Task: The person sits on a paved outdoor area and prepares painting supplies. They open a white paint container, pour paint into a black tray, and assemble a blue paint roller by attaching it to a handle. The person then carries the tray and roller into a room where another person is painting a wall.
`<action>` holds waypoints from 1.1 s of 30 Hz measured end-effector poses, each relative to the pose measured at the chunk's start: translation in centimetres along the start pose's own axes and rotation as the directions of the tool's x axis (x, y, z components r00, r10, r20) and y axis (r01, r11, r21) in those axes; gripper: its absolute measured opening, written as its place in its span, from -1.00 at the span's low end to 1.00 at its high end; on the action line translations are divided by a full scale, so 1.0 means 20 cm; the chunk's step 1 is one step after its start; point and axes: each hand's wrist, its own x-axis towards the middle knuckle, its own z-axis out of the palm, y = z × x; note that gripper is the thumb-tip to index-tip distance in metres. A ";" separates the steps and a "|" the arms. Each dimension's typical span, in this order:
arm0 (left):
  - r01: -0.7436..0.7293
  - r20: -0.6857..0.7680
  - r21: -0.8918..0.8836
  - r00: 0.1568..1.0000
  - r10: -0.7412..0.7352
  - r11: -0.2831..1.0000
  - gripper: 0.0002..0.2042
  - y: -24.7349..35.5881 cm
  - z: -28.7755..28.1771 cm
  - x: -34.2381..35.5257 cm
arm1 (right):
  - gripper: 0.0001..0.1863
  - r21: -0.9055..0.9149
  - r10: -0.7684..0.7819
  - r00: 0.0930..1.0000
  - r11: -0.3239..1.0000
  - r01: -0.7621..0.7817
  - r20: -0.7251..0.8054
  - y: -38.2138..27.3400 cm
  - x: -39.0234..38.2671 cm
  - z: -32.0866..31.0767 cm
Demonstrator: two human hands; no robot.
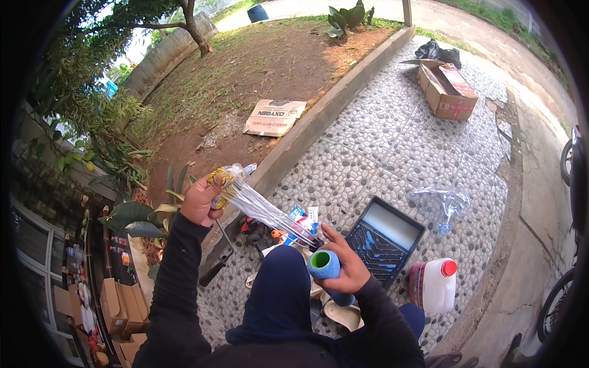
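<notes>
Right hand (345,265) grips a blue roller (324,266); left hand (202,199), beyond it, clenches its plastic-wrapped frame (264,211), steadying both.

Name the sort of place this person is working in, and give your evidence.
Probably a house's front yard or driveway: pebble paving beside a raised garden bed with a tree, plus a cardboard box outdoors.

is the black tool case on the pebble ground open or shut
Open. The black tool case lies beside the white jug with its lid swung back, pale lining showing, and tools visible in slots in the lower half.
</notes>
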 end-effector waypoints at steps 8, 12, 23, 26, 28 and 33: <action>-0.322 0.125 0.316 0.946 0.298 0.892 -0.65 -0.28 0.07 0.02 | -0.39 0.478 0.188 0.943 0.824 -0.304 0.275 -0.02 -0.06 0.05; -0.260 0.176 0.215 0.958 0.225 0.941 -0.69 -0.47 0.05 0.02 | -0.36 0.428 0.251 0.929 0.833 -0.350 0.272 0.01 -0.13 0.18; -0.287 -0.398 0.066 0.871 0.289 0.956 -0.68 -0.74 0.31 -0.02 | -0.31 0.268 0.168 0.983 0.946 -0.184 0.078 0.15 -0.19 0.45; -0.021 -0.147 -0.637 0.985 -0.095 0.771 -0.56 -0.69 0.26 -0.01 | -0.35 0.274 0.116 0.988 0.952 -0.139 0.099 0.13 -0.18 0.48; 0.050 -0.156 -0.520 0.976 -0.152 0.853 -0.48 -0.58 0.28 -0.03 | -0.36 0.278 0.072 0.988 0.955 -0.108 0.138 0.10 -0.14 0.50; -0.177 -0.296 -0.153 0.947 0.126 0.972 -0.55 -0.77 0.32 -0.12 | -0.41 0.277 0.040 0.996 0.959 -0.061 0.079 0.11 -0.13 0.54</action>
